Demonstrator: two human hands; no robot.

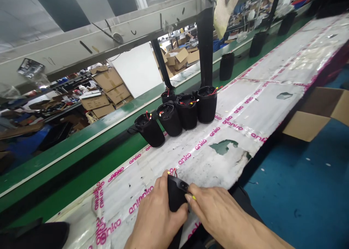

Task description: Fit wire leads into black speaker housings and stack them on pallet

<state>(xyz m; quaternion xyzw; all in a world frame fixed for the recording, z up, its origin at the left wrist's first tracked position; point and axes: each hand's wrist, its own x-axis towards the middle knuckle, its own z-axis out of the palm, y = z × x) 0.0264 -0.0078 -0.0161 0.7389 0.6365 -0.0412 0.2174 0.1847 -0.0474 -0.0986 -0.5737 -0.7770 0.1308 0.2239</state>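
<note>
My left hand [155, 209] is wrapped around a black cylindrical speaker housing [176, 195], tilted above the covered bench. Red wires with small connectors stick up at the housing's far end. My right hand [215, 209] is closed against the housing's dark rim strip, its thumb and fingers pinched together. A small yellow piece [194, 197] shows at those fingertips; the rest of it is hidden, so its kind cannot be made out. Beyond my hands, several similar black housings [170, 121] stand grouped, open ends up, with red wires and connectors showing.
White sheeting with pink "anko" tape [152, 169] covers the bench. Alongside runs a green conveyor [114, 132] with more black housings [227, 67] farther along. At right, an open cardboard box [308, 125] sits below bench height. A dark object [35, 234] lies at lower left.
</note>
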